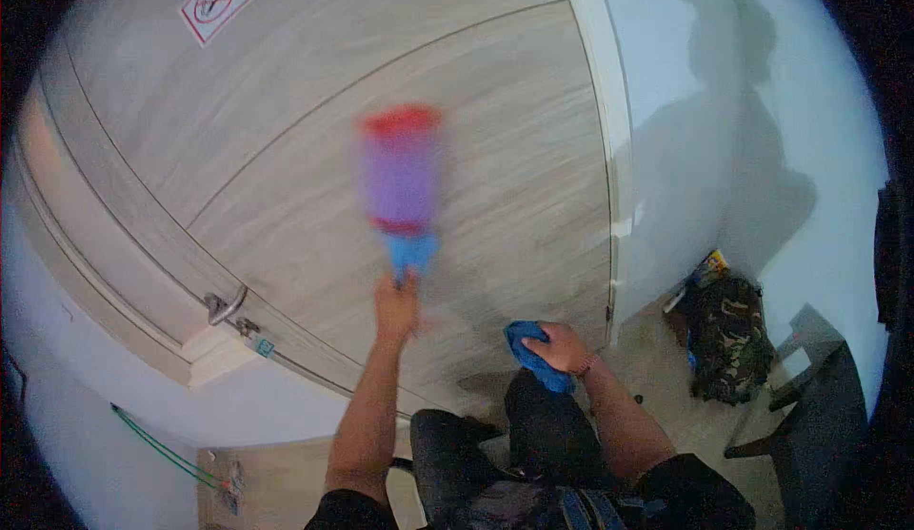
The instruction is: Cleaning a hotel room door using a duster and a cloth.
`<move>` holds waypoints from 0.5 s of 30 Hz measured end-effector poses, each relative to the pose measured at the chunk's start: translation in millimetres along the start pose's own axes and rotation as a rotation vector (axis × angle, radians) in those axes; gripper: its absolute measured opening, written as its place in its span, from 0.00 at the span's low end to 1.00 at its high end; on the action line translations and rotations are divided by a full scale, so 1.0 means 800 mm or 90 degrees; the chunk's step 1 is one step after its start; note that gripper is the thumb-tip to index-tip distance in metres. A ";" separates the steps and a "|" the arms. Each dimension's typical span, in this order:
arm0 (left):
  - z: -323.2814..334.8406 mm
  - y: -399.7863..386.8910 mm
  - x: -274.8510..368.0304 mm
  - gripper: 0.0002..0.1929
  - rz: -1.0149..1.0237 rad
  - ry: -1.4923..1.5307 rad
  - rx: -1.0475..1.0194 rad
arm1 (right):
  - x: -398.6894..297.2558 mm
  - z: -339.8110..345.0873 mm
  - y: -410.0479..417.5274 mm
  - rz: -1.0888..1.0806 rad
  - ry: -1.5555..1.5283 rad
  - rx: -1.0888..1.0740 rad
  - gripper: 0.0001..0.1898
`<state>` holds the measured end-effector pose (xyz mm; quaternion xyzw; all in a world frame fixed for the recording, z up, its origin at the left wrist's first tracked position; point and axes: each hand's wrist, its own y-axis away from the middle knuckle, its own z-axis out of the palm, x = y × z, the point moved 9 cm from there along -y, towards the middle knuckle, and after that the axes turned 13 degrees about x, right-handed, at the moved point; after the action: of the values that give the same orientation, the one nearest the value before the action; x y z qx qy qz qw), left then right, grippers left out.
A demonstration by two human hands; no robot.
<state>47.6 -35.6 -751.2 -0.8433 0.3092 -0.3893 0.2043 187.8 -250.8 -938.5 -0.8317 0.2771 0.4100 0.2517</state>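
My left hand [398,306] is stretched forward in front of a wood-patterned door [500,173]. Its fingers grip the light-blue end of a purple and red cylindrical object [401,173]. Motion blurs this object, so I cannot tell its exact kind or whether it touches the door. Lower and to the right, a crumpled blue cloth [526,337] is bunched in my right hand [565,346], just above my knee. The cloth hangs over my dark trouser leg [550,416].
A metal lever handle [227,306] juts from the door's left edge. Against the white wall [821,137], which bears a shadow, a camouflage backpack [732,341] stands near a dark chair [821,408]. A no-smoking sign [214,0] is on the door; a green cord [164,451] hangs lower left.
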 end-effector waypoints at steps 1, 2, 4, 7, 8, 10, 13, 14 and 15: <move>0.030 0.032 -0.005 0.18 0.046 0.061 -0.066 | 0.000 0.005 0.000 -0.004 0.002 -0.010 0.24; 0.064 0.068 -0.013 0.18 0.065 0.118 -0.184 | -0.004 0.005 -0.002 -0.030 0.017 0.019 0.24; 0.112 0.128 -0.042 0.16 -0.070 0.204 -0.308 | -0.010 0.015 -0.002 -0.052 0.040 0.036 0.25; 0.144 0.187 -0.034 0.14 -0.109 0.344 -0.395 | -0.016 0.032 -0.002 0.037 -0.249 0.072 0.26; 0.148 0.195 -0.039 0.14 -0.130 0.327 -0.384 | -0.014 0.042 -0.001 0.087 -0.298 0.068 0.25; 0.154 0.209 -0.035 0.14 -0.087 0.311 -0.405 | -0.015 0.055 0.000 0.139 -0.332 0.065 0.24; 0.121 0.196 -0.027 0.13 0.089 0.339 -0.308 | -0.029 0.073 0.000 0.167 -0.360 -0.003 0.19; 0.106 0.190 -0.036 0.13 0.081 0.350 -0.272 | -0.040 0.074 -0.003 0.143 -0.385 -0.012 0.18; 0.115 0.204 -0.062 0.14 -0.155 0.451 -0.411 | -0.043 0.077 -0.007 0.166 -0.412 -0.018 0.17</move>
<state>35.4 -110.4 -929.4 -0.7093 0.3637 -0.5576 -0.2318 140.2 -198.2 -942.2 -0.6196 0.2808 0.6850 0.2609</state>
